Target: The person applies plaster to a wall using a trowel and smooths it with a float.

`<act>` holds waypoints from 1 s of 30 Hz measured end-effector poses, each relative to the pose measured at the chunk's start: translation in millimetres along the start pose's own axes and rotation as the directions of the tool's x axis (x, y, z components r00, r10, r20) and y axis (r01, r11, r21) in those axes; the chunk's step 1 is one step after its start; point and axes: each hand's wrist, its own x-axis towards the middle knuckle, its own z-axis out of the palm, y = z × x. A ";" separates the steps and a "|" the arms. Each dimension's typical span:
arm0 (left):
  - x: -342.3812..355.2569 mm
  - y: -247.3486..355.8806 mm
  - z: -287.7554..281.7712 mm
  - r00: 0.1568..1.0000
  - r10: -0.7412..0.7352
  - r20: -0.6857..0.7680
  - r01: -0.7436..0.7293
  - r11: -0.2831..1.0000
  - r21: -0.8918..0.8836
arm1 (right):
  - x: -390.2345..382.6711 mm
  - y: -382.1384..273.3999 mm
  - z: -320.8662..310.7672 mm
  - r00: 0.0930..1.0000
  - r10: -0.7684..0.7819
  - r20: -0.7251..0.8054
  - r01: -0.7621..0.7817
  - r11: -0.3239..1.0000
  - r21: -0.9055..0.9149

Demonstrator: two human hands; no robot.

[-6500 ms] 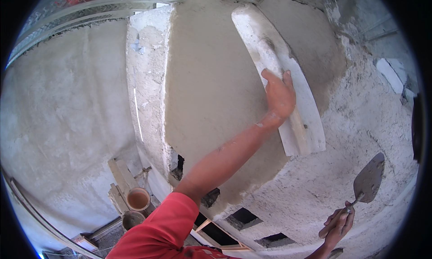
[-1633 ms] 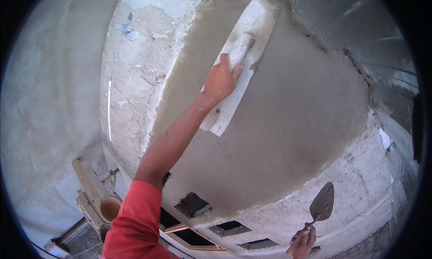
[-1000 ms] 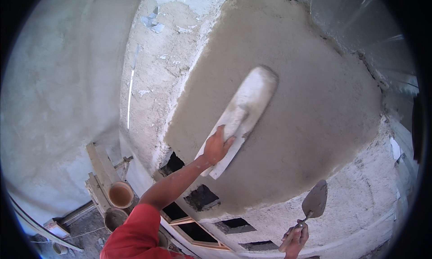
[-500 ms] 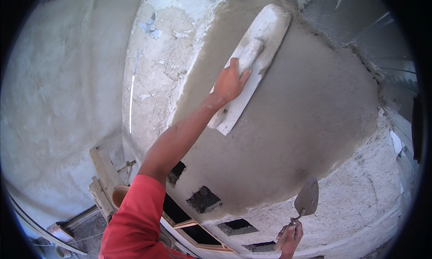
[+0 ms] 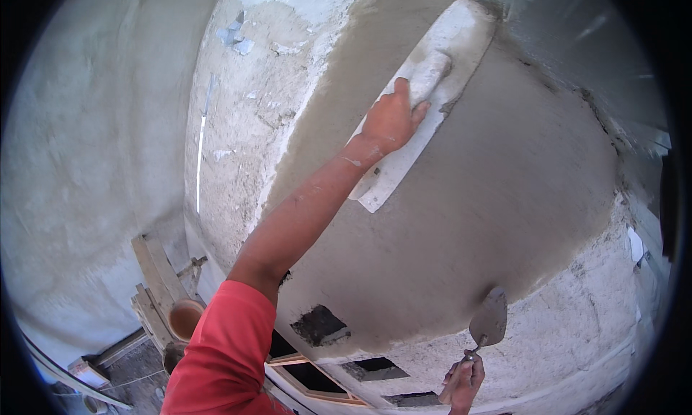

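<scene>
My left hand (image 5: 393,119) is closed around the handle of a long, pale, plaster-smeared float (image 5: 458,62). The float slants across a broad patch of smooth grey plaster (image 5: 519,163), its handle side facing me; its far face is hidden. Down at the lower right, my right hand (image 5: 465,382) grips a small pointing trowel (image 5: 490,315) by its handle. The trowel's blade points upward near the lower edge of the grey patch; whether it touches the wall I cannot tell.
Rough whitish wall (image 5: 245,119) borders the plaster at left. Below it are dark square holes (image 5: 318,325) and a wooden frame (image 5: 324,393). Wooden planks (image 5: 155,271) and a reddish-brown round container (image 5: 186,320) stand at lower left. Clear sheeting (image 5: 577,40) hangs at upper right.
The float in my left hand has shifted to the right and slightly up across the plaster. My right hand and the trowel have stayed almost in place.
</scene>
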 end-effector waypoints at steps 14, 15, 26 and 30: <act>18.2 -65.4 -8.8 0.984 0.052 -0.172 -0.056 0.998 -0.019 | 0.8 -6.4 19.7 0.999 0.022 0.042 -0.020 0.999 -0.037; 29.6 -60.1 -14.8 0.989 0.004 -0.146 -0.010 0.999 -0.035 | -2.5 -13.0 22.3 0.999 0.034 0.040 -0.032 0.998 -0.055; 5.2 -129.8 -15.2 0.962 -0.078 -0.262 0.083 0.996 0.008 | -13.6 -5.4 10.3 0.999 0.051 0.004 -0.050 0.998 -0.043; 15.0 -139.8 -35.5 0.961 -0.145 -0.233 0.148 0.989 -0.006 | -17.5 -1.9 6.4 0.999 0.044 0.030 -0.043 0.998 -0.035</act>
